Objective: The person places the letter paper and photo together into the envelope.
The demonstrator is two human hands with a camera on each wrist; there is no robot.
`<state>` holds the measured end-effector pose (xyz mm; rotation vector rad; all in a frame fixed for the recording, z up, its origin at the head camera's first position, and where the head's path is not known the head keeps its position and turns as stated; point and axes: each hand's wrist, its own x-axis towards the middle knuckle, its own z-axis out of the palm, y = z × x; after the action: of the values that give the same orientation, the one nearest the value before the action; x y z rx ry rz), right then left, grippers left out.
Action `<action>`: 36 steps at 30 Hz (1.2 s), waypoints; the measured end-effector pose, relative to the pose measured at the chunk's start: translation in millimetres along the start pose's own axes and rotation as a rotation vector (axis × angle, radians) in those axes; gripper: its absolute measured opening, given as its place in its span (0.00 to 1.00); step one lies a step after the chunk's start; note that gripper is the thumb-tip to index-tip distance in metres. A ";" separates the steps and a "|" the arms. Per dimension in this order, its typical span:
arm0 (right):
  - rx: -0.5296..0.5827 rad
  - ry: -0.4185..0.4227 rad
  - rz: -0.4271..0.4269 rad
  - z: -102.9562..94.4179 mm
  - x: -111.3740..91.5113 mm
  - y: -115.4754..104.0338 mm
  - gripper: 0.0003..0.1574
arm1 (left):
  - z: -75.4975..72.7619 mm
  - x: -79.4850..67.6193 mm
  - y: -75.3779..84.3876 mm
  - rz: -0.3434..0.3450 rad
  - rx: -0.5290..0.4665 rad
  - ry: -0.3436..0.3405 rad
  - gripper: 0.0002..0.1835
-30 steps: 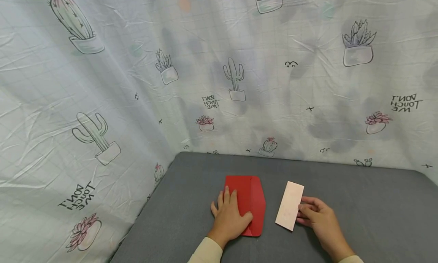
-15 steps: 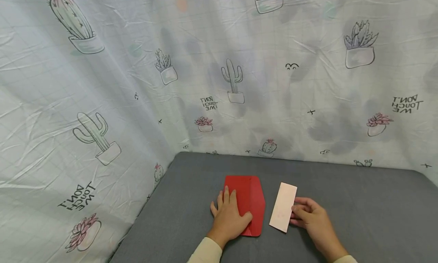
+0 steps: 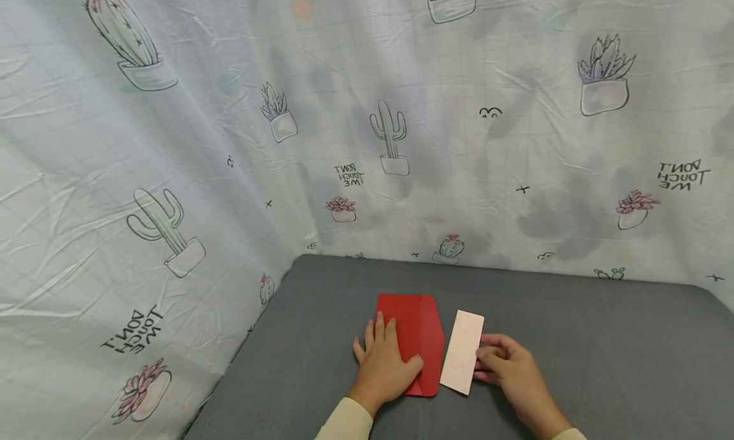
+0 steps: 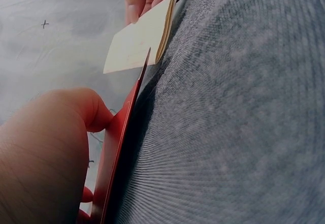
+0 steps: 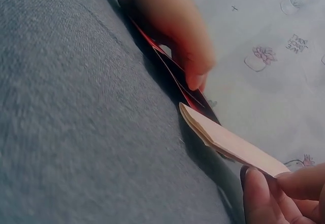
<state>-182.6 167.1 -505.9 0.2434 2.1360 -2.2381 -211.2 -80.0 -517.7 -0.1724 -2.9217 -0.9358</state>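
Observation:
A red envelope (image 3: 408,325) lies on the grey table with its flap (image 3: 431,346) unfolded to the right. My left hand (image 3: 383,363) rests spread on the envelope's left part, thumb near the fold of the flap. Between the thumb and fingers of my right hand (image 3: 510,370) is the right edge of a folded pale pink paper (image 3: 462,352). Several layers show along the edge of the folded paper (image 5: 233,140) in the right wrist view. It is held just right of the flap, its lower left corner right at the flap's edge.
The grey cloth-covered table (image 3: 619,351) extends around both hands. A white curtain (image 3: 459,172) printed with cacti and potted plants hangs behind the table and along its left side.
My right hand has moved left with the folded paper, bringing it close to the envelope's flap. My left hand and the envelope have stayed in place.

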 end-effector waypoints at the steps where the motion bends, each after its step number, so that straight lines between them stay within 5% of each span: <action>1: -0.002 -0.001 0.000 1.1 0.0 0.2 0.24 | -0.1 0.0 0.0 -0.001 0.001 0.001 0.48; 36: -0.013 0.014 0.016 25.1 11.0 6.5 0.27 | 3.9 1.2 2.3 -0.010 0.027 0.026 0.50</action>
<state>-194.8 142.7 -512.8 0.2764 2.1469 -2.2199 -212.2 -75.8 -519.4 -0.1433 -2.9121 -0.8926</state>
